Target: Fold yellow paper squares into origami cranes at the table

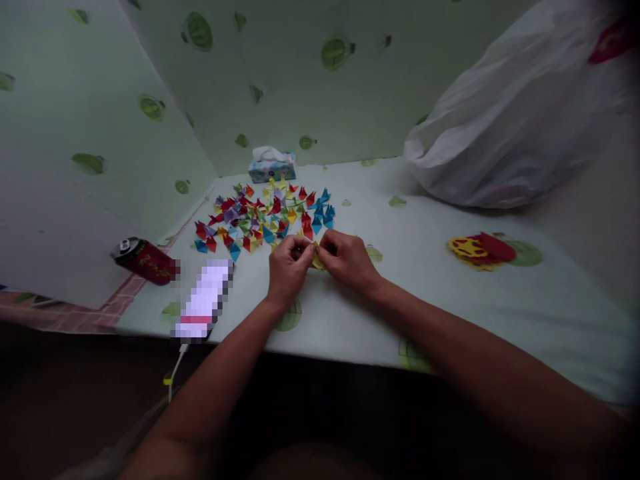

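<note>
Near the middle of the table, my left hand [290, 265] and my right hand [349, 259] meet, thumbs and fingers pinched around a small yellow piece of folded paper [317, 263]. Most of that paper is covered by my fingers, so its exact shape cannot be made out. Just beyond and to the left of my hands lies a spread of many small folded paper cranes [255, 217] in red, blue, yellow, purple, green and orange. The nearest red and blue ones sit almost against my left hand.
A tissue box [273, 171] stands behind the cranes. To the left are a tilted red can [146, 260] and a blurred-out phone [205, 300] with a cable. Red and yellow cut-outs [481, 251] lie to the right, below a bulging white plastic bag [510, 127].
</note>
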Tool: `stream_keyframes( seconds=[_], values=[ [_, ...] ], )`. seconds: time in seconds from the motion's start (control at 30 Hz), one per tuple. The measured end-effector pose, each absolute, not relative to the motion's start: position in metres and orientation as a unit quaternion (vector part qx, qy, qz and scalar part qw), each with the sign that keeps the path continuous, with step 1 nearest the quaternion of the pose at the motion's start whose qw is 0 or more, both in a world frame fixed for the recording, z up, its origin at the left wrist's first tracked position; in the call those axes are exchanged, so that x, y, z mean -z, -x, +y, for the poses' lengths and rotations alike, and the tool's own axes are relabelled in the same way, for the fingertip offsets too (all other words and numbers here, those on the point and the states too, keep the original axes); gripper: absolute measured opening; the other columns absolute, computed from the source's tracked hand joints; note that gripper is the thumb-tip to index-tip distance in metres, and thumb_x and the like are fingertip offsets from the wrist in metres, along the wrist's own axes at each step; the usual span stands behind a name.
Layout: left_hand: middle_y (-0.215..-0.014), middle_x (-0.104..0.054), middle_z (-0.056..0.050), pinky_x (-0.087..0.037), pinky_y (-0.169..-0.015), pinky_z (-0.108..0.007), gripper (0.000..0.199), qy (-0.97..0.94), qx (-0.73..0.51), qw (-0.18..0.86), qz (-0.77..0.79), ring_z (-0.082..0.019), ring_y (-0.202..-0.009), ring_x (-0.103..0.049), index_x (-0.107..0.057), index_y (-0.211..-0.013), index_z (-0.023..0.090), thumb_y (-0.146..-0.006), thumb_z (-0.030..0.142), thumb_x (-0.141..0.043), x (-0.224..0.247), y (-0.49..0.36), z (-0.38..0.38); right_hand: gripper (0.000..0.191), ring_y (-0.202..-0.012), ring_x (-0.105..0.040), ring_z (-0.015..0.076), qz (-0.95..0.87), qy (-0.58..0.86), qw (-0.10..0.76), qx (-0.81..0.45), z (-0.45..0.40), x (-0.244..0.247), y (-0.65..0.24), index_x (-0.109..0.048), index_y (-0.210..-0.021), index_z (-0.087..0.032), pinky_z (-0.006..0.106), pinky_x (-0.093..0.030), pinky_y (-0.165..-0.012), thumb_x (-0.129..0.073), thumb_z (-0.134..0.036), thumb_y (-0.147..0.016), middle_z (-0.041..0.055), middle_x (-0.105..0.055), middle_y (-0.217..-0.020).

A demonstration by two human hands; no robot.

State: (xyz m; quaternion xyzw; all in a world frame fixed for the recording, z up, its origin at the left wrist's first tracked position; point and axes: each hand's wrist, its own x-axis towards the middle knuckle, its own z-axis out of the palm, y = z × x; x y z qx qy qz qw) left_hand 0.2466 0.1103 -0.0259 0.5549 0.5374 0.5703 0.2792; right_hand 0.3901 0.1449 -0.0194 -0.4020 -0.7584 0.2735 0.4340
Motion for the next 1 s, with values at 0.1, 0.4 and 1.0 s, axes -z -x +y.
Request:
stream_keyframes(
  seconds=[0.1,0.4,1.0],
  values=[
    [-0.072,-0.062,0.001,-0.044,-0.051,-0.020,0.015,-0.537,-0.588,0.292,0.530,-0.009,-0.057,-0.054,-0.063,-0.081,0.018,-0.081,0.031,-0.070,0.0249,-0.2454,0.1109,0.023,-0.059,-0.053,0.0138,-0.719,0.362,0.440,-0.398,0.1471,0.0222,-0.3912,-0.050,-0.069,-0.022,0.029,-0.041,-0.061,-0.057,-0.032,-0.088,-0.0009,-0.057,-0.063],
    [-0.071,-0.060,0.002,-0.045,-0.049,-0.021,0.022,-0.511,-0.608,0.349,0.497,-0.008,-0.055,-0.053,-0.063,-0.082,0.017,-0.080,0.037,-0.074,0.0236,-0.2424,0.1124,0.032,-0.053,-0.058,0.0101,-0.536,0.276,0.423,-0.676,0.1515,0.0284,-0.3910,-0.056,-0.081,-0.020,0.027,-0.051,-0.057,-0.076,-0.045,-0.077,-0.0038,-0.060,-0.066],
    [-0.069,-0.062,0.002,-0.043,-0.052,-0.021,0.020,-0.504,-0.605,0.389,0.478,-0.008,-0.057,-0.053,-0.067,-0.080,0.016,-0.079,0.034,-0.076,0.0238,-0.2428,0.1116,0.022,-0.051,-0.058,0.0079,-0.547,0.285,0.423,-0.664,0.1527,0.0287,-0.3891,-0.058,-0.078,-0.018,0.025,-0.051,-0.053,-0.077,-0.027,-0.070,-0.0050,-0.060,-0.069]
  ],
)
